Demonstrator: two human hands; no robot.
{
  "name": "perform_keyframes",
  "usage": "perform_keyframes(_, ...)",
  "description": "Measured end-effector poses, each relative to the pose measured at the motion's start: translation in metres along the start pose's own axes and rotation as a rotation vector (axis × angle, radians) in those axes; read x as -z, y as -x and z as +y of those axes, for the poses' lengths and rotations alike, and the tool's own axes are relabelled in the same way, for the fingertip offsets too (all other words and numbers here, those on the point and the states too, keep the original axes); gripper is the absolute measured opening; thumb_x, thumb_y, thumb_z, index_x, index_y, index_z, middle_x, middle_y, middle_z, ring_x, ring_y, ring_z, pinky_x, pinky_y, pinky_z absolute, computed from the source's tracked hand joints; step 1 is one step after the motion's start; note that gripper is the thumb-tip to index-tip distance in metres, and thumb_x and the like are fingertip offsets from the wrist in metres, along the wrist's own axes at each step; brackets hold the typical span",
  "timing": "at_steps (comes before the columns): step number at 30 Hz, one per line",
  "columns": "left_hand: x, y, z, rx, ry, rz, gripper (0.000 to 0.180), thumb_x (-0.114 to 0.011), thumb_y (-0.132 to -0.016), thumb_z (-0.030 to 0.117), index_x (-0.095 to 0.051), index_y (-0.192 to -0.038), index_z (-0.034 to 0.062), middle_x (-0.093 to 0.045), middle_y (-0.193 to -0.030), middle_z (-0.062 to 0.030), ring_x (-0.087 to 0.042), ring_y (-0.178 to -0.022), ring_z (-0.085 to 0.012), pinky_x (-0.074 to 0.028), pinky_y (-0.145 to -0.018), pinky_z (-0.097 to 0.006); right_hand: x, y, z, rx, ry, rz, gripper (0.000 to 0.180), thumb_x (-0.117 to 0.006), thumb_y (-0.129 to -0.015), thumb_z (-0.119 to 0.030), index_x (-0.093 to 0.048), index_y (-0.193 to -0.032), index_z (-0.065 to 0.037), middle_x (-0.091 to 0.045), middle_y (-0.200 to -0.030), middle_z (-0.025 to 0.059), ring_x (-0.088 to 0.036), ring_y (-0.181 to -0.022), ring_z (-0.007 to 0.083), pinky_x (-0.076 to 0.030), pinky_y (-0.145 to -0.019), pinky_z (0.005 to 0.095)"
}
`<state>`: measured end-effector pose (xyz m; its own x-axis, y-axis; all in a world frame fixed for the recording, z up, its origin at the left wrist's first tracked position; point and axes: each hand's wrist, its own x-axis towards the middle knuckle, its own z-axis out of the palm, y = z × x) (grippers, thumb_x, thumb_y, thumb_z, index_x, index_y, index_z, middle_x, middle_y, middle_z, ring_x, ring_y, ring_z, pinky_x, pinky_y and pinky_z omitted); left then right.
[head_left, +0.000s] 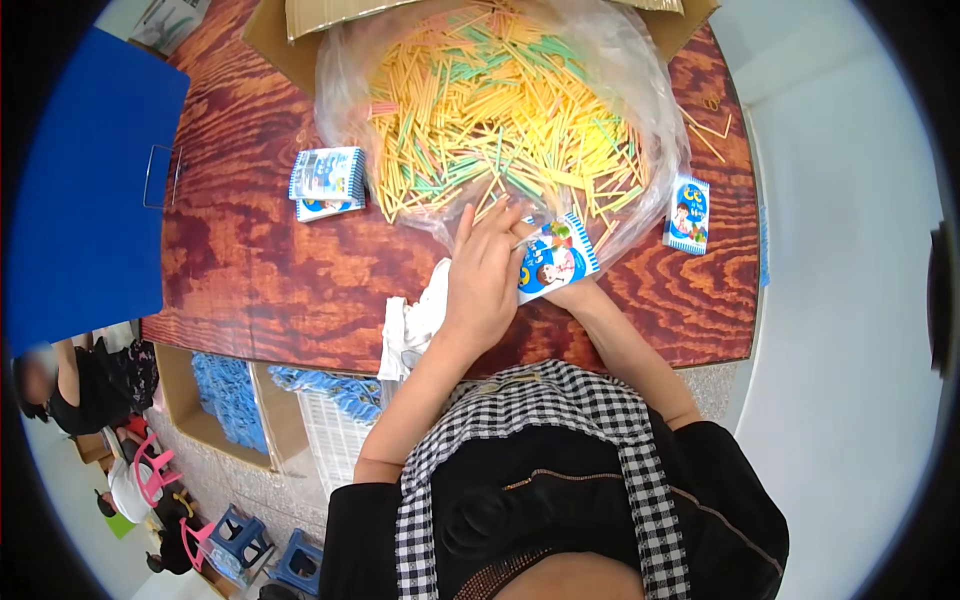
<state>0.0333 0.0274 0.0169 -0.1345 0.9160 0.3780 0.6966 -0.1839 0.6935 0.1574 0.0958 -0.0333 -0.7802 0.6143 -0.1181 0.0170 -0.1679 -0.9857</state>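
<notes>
A small blue and white printed packet (562,262) lies tilted between my hands, at the near edge of a big heap of thin coloured sticks (500,110). My left hand (485,275) shows its back, its fingers closed around the packet's left end and fingertips near the sticks. My right hand (568,294) supports the packet from beneath; its fingers are mostly hidden behind it. The yellow, green and pink sticks lie in a clear plastic bag (345,110) spread open from a cardboard box (280,45). A crumpled white cloth or bag (420,315) sits by my left wrist.
Stacked similar packets (328,183) lie left of the bag, another packet (687,215) right, near loose sticks (710,135). A blue panel (90,190) borders the wooden-patterned table (250,290). Below are boxes of blue wrappers (228,400), stools (240,540) and several people (95,390).
</notes>
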Motion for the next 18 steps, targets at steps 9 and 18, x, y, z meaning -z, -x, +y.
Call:
perform_keyframes(9,0.006,0.015,-0.021,0.315,0.668,0.198,0.012,-0.057,-0.093,0.007,-0.061,-0.101,-0.0008,-0.062,-0.118,-0.0119,-0.055,-0.113,-0.0187,-0.042,-0.096,-0.033,0.009,-0.017,-0.018,0.091,-0.281,0.193,0.021,-0.055,-0.095,-0.011,-0.053,-0.116,-0.005,-0.06,-0.104,0.0028,-0.057,-0.093,0.01,-0.048,-0.079,0.0242)
perform_keyframes(18,0.015,0.035,-0.021,0.813,1.142,0.293,0.007,-0.065,-0.089,0.008,-0.062,-0.091,0.0022,-0.068,-0.086,-0.0043,-0.062,-0.073,-0.0066,-0.051,-0.067,-0.022,-0.004,-0.013,-0.037,0.058,-0.264,0.167,0.014,-0.052,-0.099,-0.02,-0.053,-0.103,-0.006,-0.052,-0.073,-0.0022,-0.047,-0.057,0.0043,-0.036,-0.049,0.0169)
